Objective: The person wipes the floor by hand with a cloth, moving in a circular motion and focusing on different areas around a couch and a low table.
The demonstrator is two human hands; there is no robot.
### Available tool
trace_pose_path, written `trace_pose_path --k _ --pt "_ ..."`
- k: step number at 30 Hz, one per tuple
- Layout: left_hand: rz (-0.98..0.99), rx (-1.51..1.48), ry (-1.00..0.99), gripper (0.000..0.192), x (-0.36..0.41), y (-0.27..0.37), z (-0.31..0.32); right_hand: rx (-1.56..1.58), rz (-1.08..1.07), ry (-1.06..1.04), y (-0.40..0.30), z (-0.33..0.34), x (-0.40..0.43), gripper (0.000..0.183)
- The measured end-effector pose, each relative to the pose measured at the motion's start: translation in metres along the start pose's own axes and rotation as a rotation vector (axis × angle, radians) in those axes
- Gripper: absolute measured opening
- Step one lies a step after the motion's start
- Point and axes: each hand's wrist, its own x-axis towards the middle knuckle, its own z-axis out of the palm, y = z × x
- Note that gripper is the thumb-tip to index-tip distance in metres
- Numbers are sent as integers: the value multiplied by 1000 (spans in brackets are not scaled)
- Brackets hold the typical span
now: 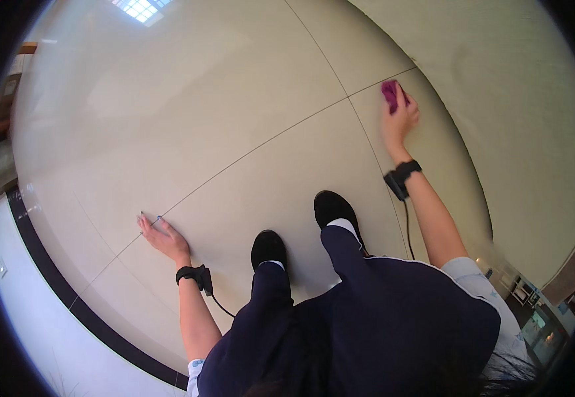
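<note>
In the upper right, my right hand grips a folded purple cloth. The cloth is at the pale tiled floor, just below a dark tile joint and near the floor's curved right edge. At lower left, my left hand has its fingers spread over the same floor, across the long joint line, with nothing held. Whether its palm touches the tile I cannot tell. A tiny blue spot shows at one of its fingertips. Each wrist wears a black strap with a small box and a cable.
My black shoes stand between the hands. A white wall with a dark skirting board bounds the left. Beyond the right edge lies a plain pale surface. Shelving shows at lower right; a window's reflection shines at top.
</note>
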Motion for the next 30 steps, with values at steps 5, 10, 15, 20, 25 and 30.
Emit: trace_pose_path --k 5,10,15,20,25,30 --pt "0 14 -7 51 -1 -6 0 151 -148 -166 -88 13 6 56" --pt "-12 24 -5 51 -3 -8 1 357 -510 -452 -164 -23 -59 58" --pt "6 34 -4 52 -1 -10 1 492 -843 -576 -196 -43 -118 54" --pt "11 23 -8 52 -1 -14 3 583 -888 -564 -192 -29 -99 46" --pt "-22 29 -17 52 -3 -11 0 396 -662 -539 -158 -2 6 48" --pt "-22 18 -12 52 -3 -8 2 181 -476 -405 -109 19 84 43"
